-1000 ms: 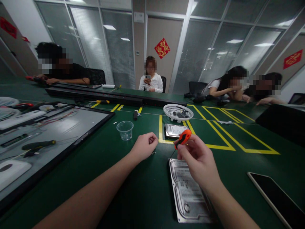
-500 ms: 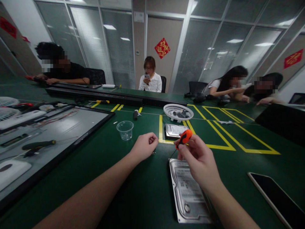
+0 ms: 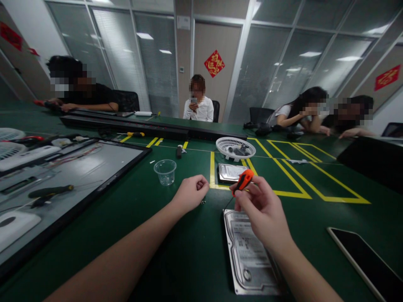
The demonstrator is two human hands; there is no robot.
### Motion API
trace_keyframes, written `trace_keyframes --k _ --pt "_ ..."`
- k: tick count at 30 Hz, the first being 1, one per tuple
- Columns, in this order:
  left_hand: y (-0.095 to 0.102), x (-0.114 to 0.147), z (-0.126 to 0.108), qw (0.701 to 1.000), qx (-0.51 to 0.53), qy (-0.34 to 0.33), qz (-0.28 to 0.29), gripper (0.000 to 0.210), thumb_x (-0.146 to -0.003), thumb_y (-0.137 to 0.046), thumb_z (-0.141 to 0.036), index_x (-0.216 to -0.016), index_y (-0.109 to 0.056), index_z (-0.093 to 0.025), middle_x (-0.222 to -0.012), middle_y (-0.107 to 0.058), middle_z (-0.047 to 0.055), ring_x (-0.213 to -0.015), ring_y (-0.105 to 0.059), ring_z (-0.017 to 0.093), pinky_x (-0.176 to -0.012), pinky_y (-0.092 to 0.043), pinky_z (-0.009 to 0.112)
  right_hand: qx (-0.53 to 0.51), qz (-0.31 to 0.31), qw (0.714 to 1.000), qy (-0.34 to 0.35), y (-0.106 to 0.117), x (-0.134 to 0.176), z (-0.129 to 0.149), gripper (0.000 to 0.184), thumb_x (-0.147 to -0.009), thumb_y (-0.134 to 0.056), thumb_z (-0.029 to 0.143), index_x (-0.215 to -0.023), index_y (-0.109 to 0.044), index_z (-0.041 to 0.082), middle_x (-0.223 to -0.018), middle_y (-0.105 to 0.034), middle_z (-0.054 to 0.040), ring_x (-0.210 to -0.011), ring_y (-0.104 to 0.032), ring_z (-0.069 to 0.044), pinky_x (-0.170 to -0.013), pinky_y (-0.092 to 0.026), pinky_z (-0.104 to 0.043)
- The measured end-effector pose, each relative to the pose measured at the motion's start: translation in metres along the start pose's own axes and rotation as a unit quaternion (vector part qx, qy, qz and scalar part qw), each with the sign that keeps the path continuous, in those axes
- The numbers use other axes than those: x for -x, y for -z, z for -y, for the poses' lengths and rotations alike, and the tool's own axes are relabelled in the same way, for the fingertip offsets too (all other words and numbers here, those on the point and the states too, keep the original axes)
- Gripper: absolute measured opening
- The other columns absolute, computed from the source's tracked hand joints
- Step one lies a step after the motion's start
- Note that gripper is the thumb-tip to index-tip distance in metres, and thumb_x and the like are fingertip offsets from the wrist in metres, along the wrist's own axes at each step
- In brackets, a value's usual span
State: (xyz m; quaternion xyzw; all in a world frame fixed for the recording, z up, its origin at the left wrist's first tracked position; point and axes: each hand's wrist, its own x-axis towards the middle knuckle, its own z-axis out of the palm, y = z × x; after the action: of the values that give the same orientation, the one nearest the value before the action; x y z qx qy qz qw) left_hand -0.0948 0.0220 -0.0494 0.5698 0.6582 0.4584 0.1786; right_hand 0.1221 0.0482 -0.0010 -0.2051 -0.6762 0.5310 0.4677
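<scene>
A silver hard drive [image 3: 248, 251] lies label side up on the green table in front of me. In my right hand [image 3: 262, 205] is an orange and black screwdriver [image 3: 243, 181], tilted, its thin shaft reaching down to the drive's far left corner. My right forearm covers part of the drive's right side. My left hand [image 3: 191, 192] rests on the table with fingers curled closed; whatever they may hold is hidden. A few tiny metal screws [image 3: 203, 202] sit just below it. Left of that hand stands a clear plastic cup [image 3: 165, 172].
Beyond my hands lie a second hard drive [image 3: 232, 173] and a white basket [image 3: 235, 147] with dark parts. A phone [image 3: 365, 260] is at right. A large panel [image 3: 107, 163] bearing a dark-handled screwdriver [image 3: 52, 191] fills the left. Several people sit across the table.
The screwdriver's handle has turned slightly in my right hand, its tip still at the same corner. My left hand stays put. A person at the far right has raised a hand towards the head.
</scene>
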Motion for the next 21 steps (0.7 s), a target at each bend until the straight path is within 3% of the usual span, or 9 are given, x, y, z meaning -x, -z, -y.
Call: trace_keyframes --k 3,10,13,18,21 --pt "0.0 -0.0003 0.0005 1.0 -0.002 -0.002 -0.001 0.018 -0.089 -0.058 -0.032 -0.085 -0.07 -0.018 -0.077 -0.07 0.002 -0.07 -0.063 0.017 -0.063 -0.045 0.027 0.025 -0.001 1.0 -0.003 -0.0004 -0.0006 0.0026 0.024 -0.095 -0.067 0.029 -0.117 -0.059 0.025 -0.096 -0.069 -0.0031 -0.061 -0.061 -0.014 -0.058 -0.049 -0.03" --pt "0.0014 -0.0002 -0.0027 1.0 -0.005 0.003 0.001 0.018 -0.088 -0.059 -0.032 -0.085 -0.07 -0.018 -0.077 -0.07 0.003 -0.07 -0.063 0.017 -0.063 -0.044 0.028 0.041 -0.018 0.999 -0.013 -0.0012 -0.0018 0.0037 0.025 -0.088 -0.077 0.027 -0.098 -0.054 0.024 -0.067 -0.057 0.0052 -0.057 -0.058 -0.015 -0.056 -0.048 -0.03" --pt "0.0015 -0.0002 -0.0034 1.0 -0.006 0.003 0.003 0.018 -0.088 -0.059 -0.031 -0.085 -0.07 -0.018 -0.077 -0.07 0.002 -0.07 -0.063 0.017 -0.063 -0.044 0.027 0.017 -0.016 1.0 -0.006 -0.0013 -0.0016 0.0029 0.026 -0.089 -0.076 0.026 -0.098 -0.052 0.026 -0.071 -0.055 0.0059 -0.059 -0.058 -0.014 -0.058 -0.049 -0.029" --pt "0.0002 -0.0006 -0.0002 1.0 -0.001 -0.001 0.0 0.017 -0.088 -0.059 -0.031 -0.084 -0.069 -0.018 -0.077 -0.069 0.002 -0.071 -0.063 0.017 -0.064 -0.045 0.028 0.016 0.008 1.0 -0.002 -0.0014 -0.0003 0.0051 0.019 -0.096 -0.066 0.028 -0.113 -0.06 0.024 -0.09 -0.067 -0.0014 -0.063 -0.061 -0.014 -0.061 -0.05 -0.03" --pt "0.0001 -0.0004 0.0005 1.0 0.001 0.0 0.002 0.018 -0.089 -0.058 -0.031 -0.084 -0.069 -0.018 -0.078 -0.069 0.002 -0.072 -0.063 0.017 -0.066 -0.045 0.028 0.035 0.006 0.999 -0.005 -0.0007 0.0002 0.0048 0.016 -0.095 -0.067 0.029 -0.109 -0.062 0.023 -0.084 -0.067 -0.0008 -0.062 -0.061 -0.014 -0.059 -0.049 -0.03"
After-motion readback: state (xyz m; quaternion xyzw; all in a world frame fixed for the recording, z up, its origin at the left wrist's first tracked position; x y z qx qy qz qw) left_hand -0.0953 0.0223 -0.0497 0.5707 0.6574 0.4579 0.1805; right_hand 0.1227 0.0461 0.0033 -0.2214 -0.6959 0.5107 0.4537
